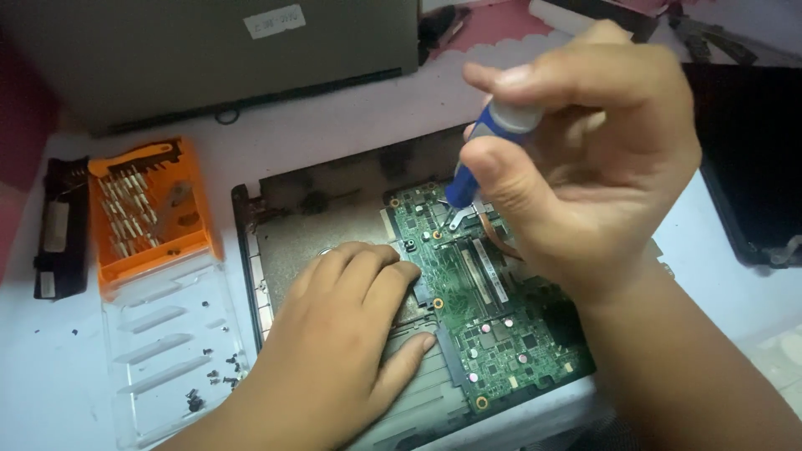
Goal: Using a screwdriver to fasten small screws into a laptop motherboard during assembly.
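Two hands fill my view over an opened laptop base (334, 196) on the pale worktop (50, 367). Nearest me, my left hand (334, 351) lies flat, palm down, on the base's lower left part, its fingers (368, 267) spread loosely and holding nothing, the tips touching the left edge of the green board (493, 326). My right hand (593, 159) hangs above the board's upper part, its fingers pinched around a blue screwdriver (480, 154) with a pale cap; the thumb and forefinger grip the handle near the top. The screwdriver stands nearly upright, leaning a little to the right at its top, and its tip comes down on the board's upper area beside a metal bracket (464, 215); whether it sits in a screw I cannot tell. Left of the base lies a clear plastic lid (167, 351) with a few small dark screws (219, 372) scattered on it, joined to an orange bit case (150, 209) holding rows of bits. A black part (60, 230) lies just beside the case on the far left. Farther back a grey laptop (209, 50) with a white label rests on the worktop, and a dark panel (752, 167) lies at the right edge.
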